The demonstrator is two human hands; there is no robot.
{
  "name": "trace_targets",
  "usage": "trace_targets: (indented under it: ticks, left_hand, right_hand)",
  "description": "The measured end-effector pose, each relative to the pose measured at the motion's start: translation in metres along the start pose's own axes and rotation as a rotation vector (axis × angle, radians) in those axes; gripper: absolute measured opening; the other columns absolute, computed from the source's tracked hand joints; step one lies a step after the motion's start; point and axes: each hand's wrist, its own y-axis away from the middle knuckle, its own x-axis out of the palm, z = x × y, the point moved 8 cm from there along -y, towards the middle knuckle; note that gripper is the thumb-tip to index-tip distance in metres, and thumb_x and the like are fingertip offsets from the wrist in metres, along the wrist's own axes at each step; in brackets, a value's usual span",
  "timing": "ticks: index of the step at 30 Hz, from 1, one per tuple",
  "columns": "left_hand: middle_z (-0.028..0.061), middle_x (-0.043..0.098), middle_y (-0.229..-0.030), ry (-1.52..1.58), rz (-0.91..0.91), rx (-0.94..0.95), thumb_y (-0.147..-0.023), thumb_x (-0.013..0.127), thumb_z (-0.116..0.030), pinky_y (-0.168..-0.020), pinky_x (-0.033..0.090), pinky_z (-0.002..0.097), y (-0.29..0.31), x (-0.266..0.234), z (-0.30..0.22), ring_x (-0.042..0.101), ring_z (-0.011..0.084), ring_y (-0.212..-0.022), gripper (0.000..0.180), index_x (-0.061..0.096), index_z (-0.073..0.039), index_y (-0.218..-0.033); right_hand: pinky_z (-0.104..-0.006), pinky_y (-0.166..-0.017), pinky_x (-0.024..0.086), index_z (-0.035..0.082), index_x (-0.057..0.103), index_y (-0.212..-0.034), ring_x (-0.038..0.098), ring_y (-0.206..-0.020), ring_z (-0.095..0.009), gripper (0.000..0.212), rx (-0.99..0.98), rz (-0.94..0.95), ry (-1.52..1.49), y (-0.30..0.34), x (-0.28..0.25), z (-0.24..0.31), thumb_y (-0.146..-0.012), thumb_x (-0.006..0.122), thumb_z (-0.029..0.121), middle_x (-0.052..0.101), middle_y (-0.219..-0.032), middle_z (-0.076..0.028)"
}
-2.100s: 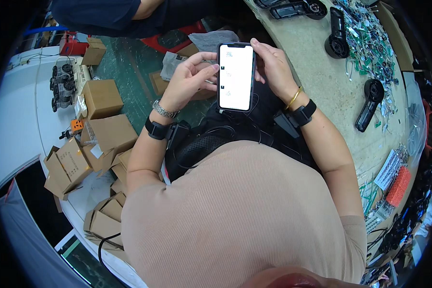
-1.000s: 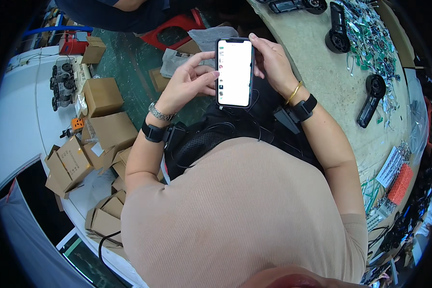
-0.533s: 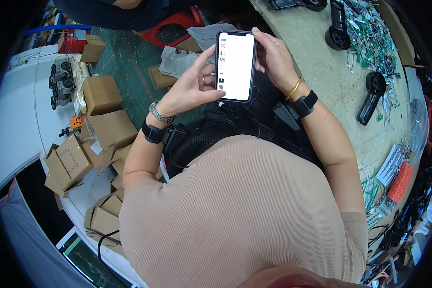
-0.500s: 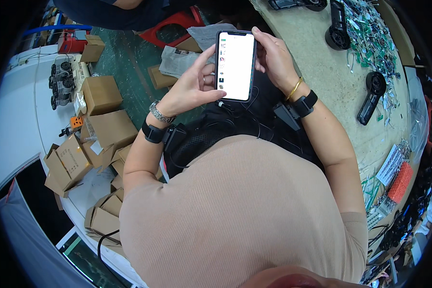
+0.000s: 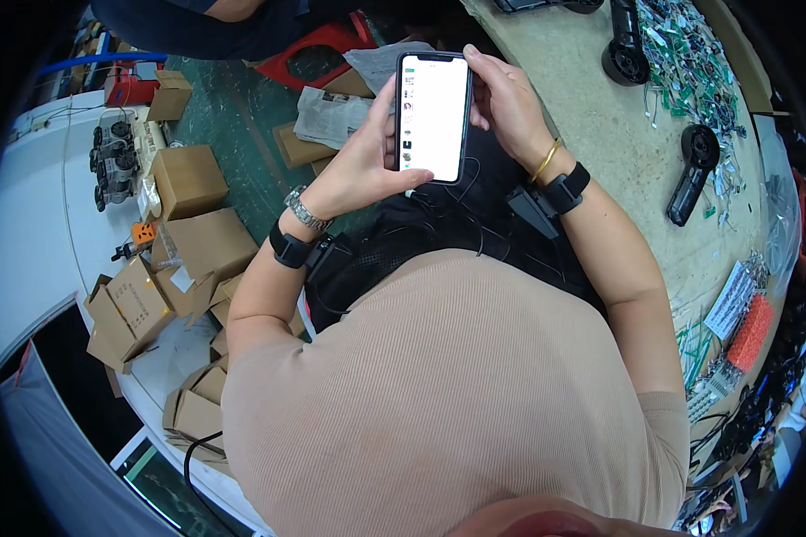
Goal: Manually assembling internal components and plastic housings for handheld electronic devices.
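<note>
A smartphone with a lit, mostly white screen is held upright above my lap. My left hand wraps its left side, with the thumb over the lower edge of the screen. Gripping the upper right edge is my right hand, its thumb at the top corner and its other fingers partly hidden behind the phone. A white cable plug shows at the phone's lower edge. Both wrists wear black strapped devices; a metal watch is on the left and a gold bangle on the right.
The workbench at right bears black handheld fans, a heap of small circuit boards and a red foam block. Cardboard boxes are piled at left. Beyond the phone are a red stool and another person's dark clothing.
My left thumb has slid right along the bottom of the screen. The phone and both hands have shifted slightly left and up in the picture.
</note>
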Motion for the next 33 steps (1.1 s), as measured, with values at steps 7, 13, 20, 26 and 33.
trace_targets:
  ticks: [7, 13, 20, 26, 33]
  left_hand:
    - [0.0255, 0.061, -0.131, -0.056, -0.029, -0.006, -0.081, 0.084, -0.015, -0.095, 0.057, 0.0389, -0.004, 0.002, -0.004, 0.066, 0.0282, -0.119, 0.121, -0.008, -0.004, -0.16]
    - [0.0249, 0.064, -0.127, -0.015, -0.071, -0.041, -0.087, 0.079, -0.011, -0.089, 0.059, 0.0355, -0.007, -0.006, -0.007, 0.068, 0.0255, -0.114, 0.105, 0.004, -0.001, -0.16]
    - [0.0159, 0.07, -0.118, 0.26, -0.284, -0.094, -0.1, 0.062, -0.014, -0.081, 0.06, 0.0292, -0.013, -0.042, 0.004, 0.071, 0.0182, -0.102, 0.05, 0.046, 0.004, -0.144]
    - [0.0133, 0.071, -0.113, 0.248, -0.291, -0.115, -0.101, 0.061, -0.017, -0.079, 0.06, 0.0265, -0.016, -0.043, 0.008, 0.071, 0.0159, -0.099, 0.044, 0.052, 0.004, -0.138]
    - [0.0124, 0.073, -0.11, 0.242, -0.293, -0.102, -0.1, 0.061, -0.016, -0.076, 0.059, 0.0261, -0.015, -0.04, 0.006, 0.071, 0.0151, -0.098, 0.043, 0.053, 0.003, -0.138]
  right_hand:
    - [-0.0205, -0.046, 0.036, 0.005, 0.065, -0.096, 0.05, -0.051, -0.007, 0.041, -0.001, -0.015, 0.008, 0.001, 0.0, 0.001, -0.107, 0.049, 0.042, 0.059, -0.069, 0.0]
    - [-0.0207, -0.046, 0.036, 0.005, 0.065, -0.095, 0.05, -0.051, -0.007, 0.042, 0.006, -0.02, 0.022, 0.002, 0.001, 0.003, -0.107, 0.049, 0.042, 0.058, -0.068, 0.0]
    - [-0.0199, -0.046, 0.035, 0.006, 0.064, -0.094, 0.05, -0.051, -0.006, 0.042, 0.031, 0.015, 0.038, 0.003, 0.004, -0.003, -0.107, 0.049, 0.042, 0.057, -0.067, 0.001]
    - [-0.0194, -0.046, 0.035, 0.006, 0.065, -0.094, 0.049, -0.051, -0.005, 0.042, 0.027, 0.021, 0.087, 0.003, 0.007, -0.003, -0.107, 0.048, 0.042, 0.057, -0.067, 0.002]
    - [-0.0192, -0.046, 0.035, 0.006, 0.066, -0.095, 0.049, -0.051, -0.005, 0.042, 0.026, 0.033, 0.093, 0.004, 0.01, -0.001, -0.107, 0.048, 0.043, 0.058, -0.068, 0.002]
